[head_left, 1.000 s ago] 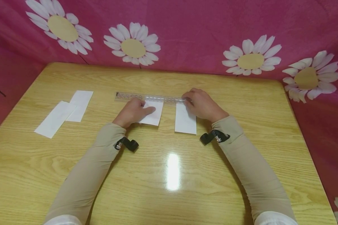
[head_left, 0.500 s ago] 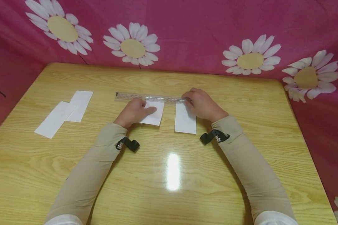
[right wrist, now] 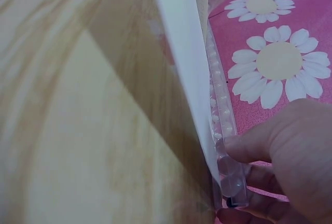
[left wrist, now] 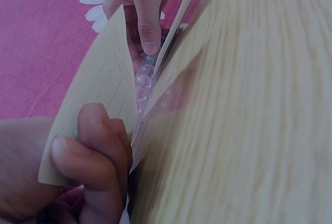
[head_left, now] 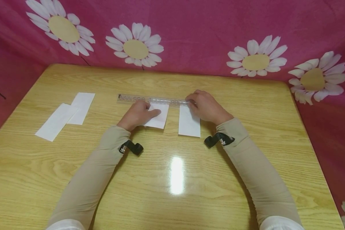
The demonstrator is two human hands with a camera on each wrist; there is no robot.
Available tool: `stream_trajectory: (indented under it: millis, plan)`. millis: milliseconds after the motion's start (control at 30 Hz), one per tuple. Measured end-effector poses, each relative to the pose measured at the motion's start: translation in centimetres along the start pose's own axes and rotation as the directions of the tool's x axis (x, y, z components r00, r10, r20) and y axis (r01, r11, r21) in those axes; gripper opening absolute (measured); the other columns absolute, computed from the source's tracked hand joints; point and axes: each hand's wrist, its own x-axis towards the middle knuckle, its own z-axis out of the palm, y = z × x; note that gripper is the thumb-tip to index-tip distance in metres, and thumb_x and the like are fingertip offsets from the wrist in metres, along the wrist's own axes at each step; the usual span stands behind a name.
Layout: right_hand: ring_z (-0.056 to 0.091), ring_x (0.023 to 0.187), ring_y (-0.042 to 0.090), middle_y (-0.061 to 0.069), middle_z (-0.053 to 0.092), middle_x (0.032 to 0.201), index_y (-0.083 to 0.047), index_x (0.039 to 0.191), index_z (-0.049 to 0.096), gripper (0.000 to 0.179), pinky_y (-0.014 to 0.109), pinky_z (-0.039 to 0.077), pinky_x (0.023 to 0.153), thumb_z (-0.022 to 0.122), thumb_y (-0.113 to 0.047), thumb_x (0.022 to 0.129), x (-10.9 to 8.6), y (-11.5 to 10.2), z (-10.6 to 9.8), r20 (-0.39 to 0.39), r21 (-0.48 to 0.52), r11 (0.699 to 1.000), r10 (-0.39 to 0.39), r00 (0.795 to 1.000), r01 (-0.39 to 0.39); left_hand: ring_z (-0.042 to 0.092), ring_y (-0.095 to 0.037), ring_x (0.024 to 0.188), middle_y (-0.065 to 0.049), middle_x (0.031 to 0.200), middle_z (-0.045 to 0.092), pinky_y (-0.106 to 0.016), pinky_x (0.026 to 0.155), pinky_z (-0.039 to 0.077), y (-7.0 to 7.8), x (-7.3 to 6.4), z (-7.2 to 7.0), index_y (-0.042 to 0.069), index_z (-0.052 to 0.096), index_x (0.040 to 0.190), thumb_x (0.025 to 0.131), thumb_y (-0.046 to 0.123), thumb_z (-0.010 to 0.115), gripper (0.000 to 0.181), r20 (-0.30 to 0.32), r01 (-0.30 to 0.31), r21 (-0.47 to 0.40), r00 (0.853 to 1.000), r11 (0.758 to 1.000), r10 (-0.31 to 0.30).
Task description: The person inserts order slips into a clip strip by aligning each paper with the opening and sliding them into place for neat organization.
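My left hand pinches a white paper card with its thumb across the face; the left wrist view shows faint printed lines and small boxes on that card. Its far edge is right at a long clear plastic strip with round clear shapes along it. At the strip's right end, my right hand grips it, and the thumb presses on it in the right wrist view. A second white card stands with its far edge at the strip, partly behind the right hand.
Two more white cards lie overlapping on the left side of the wooden table. A pink cloth with white daisies hangs behind the table.
My left hand has shifted slightly to the right along the strip with its card, narrowing the gap to the second card. The right hand and the strip have stayed put.
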Motion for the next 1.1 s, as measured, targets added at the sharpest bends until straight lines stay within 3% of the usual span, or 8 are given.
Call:
stream_trajectory:
  millis: [200,333,600,833,1100]
  plan:
    - [0.062,0.108,0.032,0.018,0.070,0.115,0.000,0.129,0.068,0.032,0.047,0.048,0.104,0.056,-0.015,0.104,-0.06,-0.05,-0.02,-0.001,0.001,1.000,-0.003,1.000,0.003,0.049,-0.024,0.088,-0.010,0.100,0.051,-0.035,0.076,0.043,0.00,0.19,0.27,0.001,0.065,0.112,0.100,0.043,0.066,0.044,-0.003,-0.006,-0.014,1.000,1.000,0.006]
    - [0.062,0.108,0.032,0.018,0.070,0.115,0.000,0.129,0.068,0.032,0.047,0.049,0.104,0.056,-0.015,0.104,-0.10,-0.03,-0.03,0.000,0.005,1.000,-0.002,1.000,0.002,0.047,-0.023,0.084,-0.008,0.094,0.047,-0.034,0.072,0.041,0.07,0.15,0.38,0.003,0.064,0.100,0.099,0.043,0.066,0.040,-0.010,-0.013,-0.010,1.000,1.000,0.013]
    - [0.062,0.108,0.032,0.017,0.070,0.115,0.000,0.129,0.068,0.031,0.047,0.048,0.105,0.057,-0.015,0.104,-0.13,0.00,-0.01,0.003,0.006,1.000,0.003,1.000,-0.003,0.047,-0.023,0.087,-0.009,0.100,0.048,-0.034,0.075,0.041,0.38,0.00,0.53,0.005,0.060,0.098,0.099,0.044,0.066,0.040,-0.002,-0.013,-0.013,1.000,1.000,0.013]
    - [0.061,0.106,0.031,0.017,0.070,0.114,0.000,0.129,0.068,0.031,0.047,0.049,0.104,0.056,-0.015,0.104,-0.16,-0.03,0.01,0.002,0.006,1.000,0.003,1.000,-0.003,0.043,-0.022,0.079,-0.006,0.090,0.041,-0.034,0.069,0.038,0.43,-0.11,0.71,0.010,0.049,0.078,0.100,0.042,0.066,0.042,-0.017,-0.043,-0.011,0.999,0.999,0.042]
    - [0.061,0.106,0.032,0.017,0.069,0.113,0.000,0.129,0.068,0.031,0.047,0.049,0.103,0.056,-0.015,0.104,-0.19,-0.10,-0.08,0.006,0.008,1.000,0.005,1.000,-0.005,0.044,-0.023,0.083,-0.012,0.105,0.052,-0.035,0.076,0.040,0.52,0.04,0.86,0.009,0.051,0.080,0.100,0.042,0.066,0.041,-0.008,-0.059,-0.011,0.998,0.998,0.059]
